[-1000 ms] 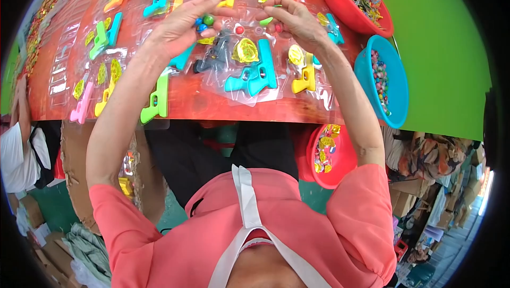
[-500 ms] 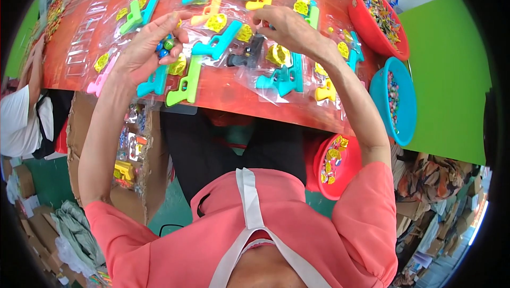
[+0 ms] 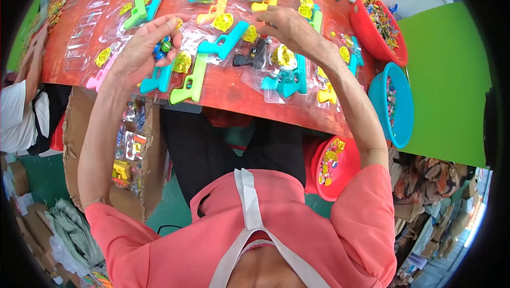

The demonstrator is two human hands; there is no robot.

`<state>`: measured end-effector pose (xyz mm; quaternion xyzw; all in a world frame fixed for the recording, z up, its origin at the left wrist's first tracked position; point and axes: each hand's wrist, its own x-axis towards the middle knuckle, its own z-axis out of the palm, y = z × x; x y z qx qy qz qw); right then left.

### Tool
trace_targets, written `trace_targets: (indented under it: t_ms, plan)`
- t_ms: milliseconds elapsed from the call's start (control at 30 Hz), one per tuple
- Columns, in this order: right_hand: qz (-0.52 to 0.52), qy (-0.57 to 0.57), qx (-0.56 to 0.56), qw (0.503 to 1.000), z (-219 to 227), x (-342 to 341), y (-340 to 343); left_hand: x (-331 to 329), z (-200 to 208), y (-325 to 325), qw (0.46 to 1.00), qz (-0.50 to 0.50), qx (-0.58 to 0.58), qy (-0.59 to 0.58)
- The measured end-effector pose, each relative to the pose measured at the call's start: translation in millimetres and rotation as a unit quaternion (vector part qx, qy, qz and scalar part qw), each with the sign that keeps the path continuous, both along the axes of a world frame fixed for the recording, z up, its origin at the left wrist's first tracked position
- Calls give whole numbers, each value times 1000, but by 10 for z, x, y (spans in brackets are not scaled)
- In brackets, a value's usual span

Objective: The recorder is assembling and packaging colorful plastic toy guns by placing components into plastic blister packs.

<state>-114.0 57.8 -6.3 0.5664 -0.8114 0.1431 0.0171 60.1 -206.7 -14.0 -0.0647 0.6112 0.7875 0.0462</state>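
Observation:
My left hand (image 3: 142, 49) is closed around several small shiny balls (image 3: 163, 47), mostly blue and green. A yellowish ball (image 3: 179, 23) shows at its thumb tip. My right hand (image 3: 292, 28) hovers over the toys with bent fingers near a yellow toy pistol (image 3: 264, 3); whatever its fingertips hold is hidden. Between the hands lie a blue toy pistol (image 3: 224, 41) and a yellow openwork plastic piece (image 3: 223, 21) on clear plastic packaging. Nearer me are a lime-green toy pistol (image 3: 190, 82), a black toy pistol (image 3: 252, 56) and teal toy pistols (image 3: 287, 79).
More toy pistols in packaging cover the red table (image 3: 239, 96). At right stand a red basin (image 3: 396, 41) of small colourful pieces and a blue basin (image 3: 406, 107) of balls. A pink-red tub (image 3: 342, 174) and an open carton (image 3: 79, 144) are below. Another person's arm (image 3: 33, 59) rests at left.
The table and its toys have shifted slightly right in the picture. My right hand has moved slightly toward the yellow pistol; my left hand keeps its balls.

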Motion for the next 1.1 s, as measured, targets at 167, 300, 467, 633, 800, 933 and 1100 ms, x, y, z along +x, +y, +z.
trace_targets:
  t_ms: [167,300,467,633,800,933,1100]
  plan:
    - [-112,-348,-120,923,200,-54,91,-117,-24,-8,1000,-8,-16,0]
    - [-209,-696,-389,566,97,-292,345,-366,5,43,997,-13,-81,12]
    - [-161,-422,-140,881,54,-167,562,-761,-2,114,984,-24,-177,27]
    - [-6,-130,1,991,75,120,324,-898,-26,247,983,-35,-175,37]
    - [-55,-178,-7,983,82,-22,359,-897,19,328,975,-26,-221,17]
    - [-188,-506,-142,830,160,-147,517,-917,-37,203,976,-37,-215,26]
    - [-208,-469,-139,847,115,-265,675,-928,-26,196,975,-36,-216,27]
